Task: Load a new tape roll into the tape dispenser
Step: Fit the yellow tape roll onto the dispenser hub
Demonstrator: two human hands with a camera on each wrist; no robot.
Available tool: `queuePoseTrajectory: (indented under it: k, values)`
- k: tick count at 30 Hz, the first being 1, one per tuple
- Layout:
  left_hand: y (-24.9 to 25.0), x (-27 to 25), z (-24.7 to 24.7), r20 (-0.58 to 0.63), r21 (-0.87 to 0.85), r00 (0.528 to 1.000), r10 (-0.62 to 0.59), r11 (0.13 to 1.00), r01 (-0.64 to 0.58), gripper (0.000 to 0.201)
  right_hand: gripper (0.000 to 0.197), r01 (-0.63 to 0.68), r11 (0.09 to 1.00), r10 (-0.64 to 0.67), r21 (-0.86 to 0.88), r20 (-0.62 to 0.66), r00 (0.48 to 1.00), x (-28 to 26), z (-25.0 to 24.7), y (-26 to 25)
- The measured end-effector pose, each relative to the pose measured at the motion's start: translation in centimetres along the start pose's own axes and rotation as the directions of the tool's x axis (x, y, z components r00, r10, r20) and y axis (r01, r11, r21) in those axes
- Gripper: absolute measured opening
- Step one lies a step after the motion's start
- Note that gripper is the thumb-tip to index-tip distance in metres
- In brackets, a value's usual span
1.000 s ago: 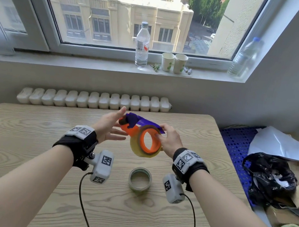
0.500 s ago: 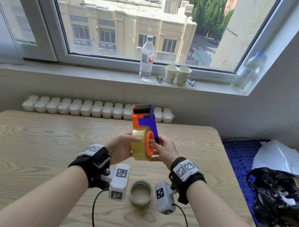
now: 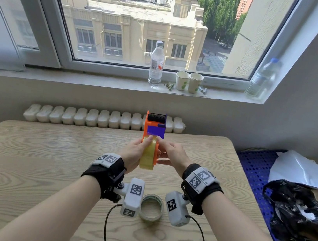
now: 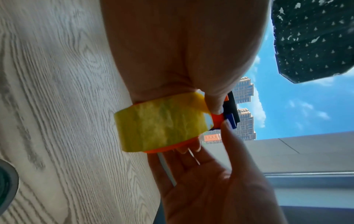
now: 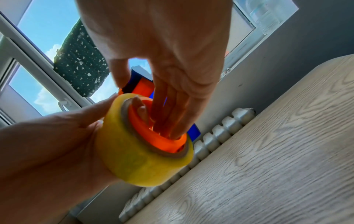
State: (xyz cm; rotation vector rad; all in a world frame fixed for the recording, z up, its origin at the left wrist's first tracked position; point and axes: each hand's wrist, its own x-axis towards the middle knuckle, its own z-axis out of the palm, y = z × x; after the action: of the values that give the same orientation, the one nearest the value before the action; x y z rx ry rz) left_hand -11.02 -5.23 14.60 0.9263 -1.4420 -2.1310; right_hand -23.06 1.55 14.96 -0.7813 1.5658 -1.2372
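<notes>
An orange and blue tape dispenser (image 3: 155, 126) is held upright above the wooden table (image 3: 25, 163), black roller end up. A yellow tape roll (image 3: 147, 157) sits on its orange hub (image 5: 159, 141). My left hand (image 3: 138, 151) grips the roll (image 4: 159, 125) from the left, thumb on top by a loose tape flap. My right hand (image 3: 167, 152) is on the right side. Its straight fingers (image 5: 168, 115) press into the hub and its thumb touches the frame above the roll (image 5: 138, 163). A spent roll core (image 3: 151, 207) lies flat on the table between my wrists.
A white ribbed radiator (image 3: 103, 118) runs along the table's far edge. The sill holds a water bottle (image 3: 156, 64), two paper cups (image 3: 189, 81) and another bottle (image 3: 261, 81). Right of the table are a blue crate (image 3: 254, 174), a black bag (image 3: 294, 211) and cardboard.
The dispenser swung from lying sideways to upright, roller end up. My left hand went from open beside it to gripping the roll. My right hand's fingers moved onto the hub.
</notes>
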Motion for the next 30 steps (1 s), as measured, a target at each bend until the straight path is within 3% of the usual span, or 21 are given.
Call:
queuePoseTrajectory:
  k: [3, 12, 17, 20, 30]
  values:
    - [0.3, 0.0, 0.3, 0.042, -0.004, 0.998, -0.04, 0.999, 0.041, 0.038, 0.016, 0.01, 1.0, -0.011, 0.027, 0.033, 0.999, 0.0, 0.4, 0.1]
    - [0.1, -0.4, -0.2, 0.116, -0.038, 0.986, -0.116, 0.992, 0.121, 0.043, 0.041, -0.044, 0.997, 0.038, -0.065, -0.084, 0.996, 1.1, 0.2, 0.2]
    - [0.1, -0.1, -0.1, 0.054, -0.039, 0.996, -0.068, 0.997, 0.07, 0.044, 0.034, -0.044, 0.999, 0.046, -0.026, 0.11, 0.993, 0.6, -0.1, 0.1]
    - [0.0, -0.1, -0.4, 0.074, -0.058, 0.995, -0.071, 0.996, 0.075, 0.04, 0.033, -0.022, 0.998, 0.03, -0.06, 0.146, 0.989, 0.6, -0.1, 0.4]
    - [-0.2, -0.6, -0.3, 0.146, -0.059, 0.985, -0.088, 0.994, 0.097, 0.03, 0.041, -0.049, 0.999, 0.049, 0.003, -0.112, 0.992, 1.2, 0.0, 0.3]
